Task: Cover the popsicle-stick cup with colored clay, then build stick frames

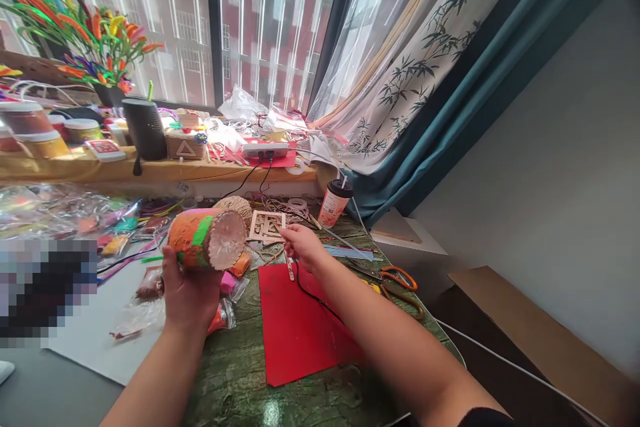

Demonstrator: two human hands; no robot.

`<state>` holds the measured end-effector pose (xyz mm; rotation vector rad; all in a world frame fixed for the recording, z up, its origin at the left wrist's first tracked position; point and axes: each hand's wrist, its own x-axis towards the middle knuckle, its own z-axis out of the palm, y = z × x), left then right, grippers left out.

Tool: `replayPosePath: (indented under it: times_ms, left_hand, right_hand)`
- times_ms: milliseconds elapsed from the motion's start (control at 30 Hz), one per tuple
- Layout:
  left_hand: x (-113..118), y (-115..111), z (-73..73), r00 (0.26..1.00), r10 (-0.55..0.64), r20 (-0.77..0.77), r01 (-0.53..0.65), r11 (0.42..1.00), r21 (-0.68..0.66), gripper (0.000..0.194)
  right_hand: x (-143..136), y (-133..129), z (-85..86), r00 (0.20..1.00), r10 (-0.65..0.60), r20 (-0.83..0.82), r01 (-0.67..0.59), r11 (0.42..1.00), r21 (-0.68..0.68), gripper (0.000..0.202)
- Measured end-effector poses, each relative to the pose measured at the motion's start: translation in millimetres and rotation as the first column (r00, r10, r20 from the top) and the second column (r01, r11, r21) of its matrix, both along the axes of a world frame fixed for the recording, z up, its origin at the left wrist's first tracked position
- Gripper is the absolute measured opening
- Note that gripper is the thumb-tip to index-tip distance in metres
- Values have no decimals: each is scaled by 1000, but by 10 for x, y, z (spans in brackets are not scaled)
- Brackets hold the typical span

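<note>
My left hand [191, 300] is wrapped round a cylinder-shaped pot [185, 238] coated in orange clay with a bright green band. The pot lies on its side in the air, its round, pale end with a scalloped rim facing right. Thumb and fingertips of my right hand [304, 245] are pinched together at the lower right corner of a square wooden cut-out panel [265, 227]. Below the right hand, a small white strip [290, 268] lies near a black cord. A red sheet [295, 327] is spread on the table under my right forearm.
Orange-handled scissors [399, 278] and a lidded paper cup [335, 203] are to the right. A twine ball [235, 208] sits behind the pot. Bagged clay [150, 282] lies on a white board [100, 340]. A black speaker [144, 130] and power strip [265, 150] stand on the sill.
</note>
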<state>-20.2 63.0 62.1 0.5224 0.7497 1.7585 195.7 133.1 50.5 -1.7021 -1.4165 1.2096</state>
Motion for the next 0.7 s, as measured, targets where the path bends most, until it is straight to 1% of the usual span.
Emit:
replayPosePath:
  times_ms: [67, 100, 167, 200, 267, 333, 400, 500, 533, 567, 600, 667, 700]
  left_hand:
    - [3, -24, -20, 993, 30, -113, -29, 1000, 11, 57]
    - [2, -36, -37, 986, 37, -163, -35, 999, 16, 58]
    - [-4, -58, -74, 959, 22, -284, -7, 999, 51, 71]
    - [-8, -68, -90, 929, -8, -369, 46, 995, 93, 79]
    - [-18, -84, -109, 835, -73, -546, 200, 964, 178, 92]
    - [-30, -100, -108, 720, -130, -681, 352, 915, 198, 100]
    - [-52, -116, -91, 574, -178, -799, 467, 873, 142, 106]
    - [-95, -137, -49, 305, -202, -931, 567, 824, 7, 112]
    - [-105, -144, -34, 237, -201, -951, 582, 813, -26, 113]
    - [-109, -151, -22, 189, -199, -962, 595, 802, -49, 114]
    - [-106, -158, -14, 157, -199, -967, 608, 791, -64, 114]
    - [-76, -173, -7, 105, -196, -975, 634, 769, -86, 115]
    - [-52, -180, -8, 66, -187, -980, 643, 759, -101, 115]
  right_hand:
    - [154, -419, -57, 997, 16, -80, -16, 1000, 1, 31]
    - [222, -638, -105, 993, 30, -115, -31, 1000, -7, 35]
    - [319, -1035, -219, 984, 58, -171, -64, 998, -29, 44]
    - [345, -1196, -276, 979, 71, -189, -80, 996, -39, 47]
    - [368, -1420, -371, 976, 71, -205, -79, 996, -32, 46]
    - [381, -1525, -430, 980, 47, -194, -46, 999, 13, 39]
    - [414, -1564, -458, 987, 19, -160, -6, 996, 84, 32]
    - [485, -1605, -480, 995, -8, -100, 26, 983, 183, 22]
    - [501, -1625, -491, 996, -14, -85, 32, 977, 209, 17]
    - [511, -1647, -503, 997, -20, -74, 36, 972, 234, 12]
    - [513, -1670, -515, 998, -23, -65, 39, 966, 257, 8]
    - [501, -1711, -535, 998, -26, -54, 42, 952, 303, 7]
    - [491, -1728, -540, 999, -24, -49, 39, 945, 326, 9]
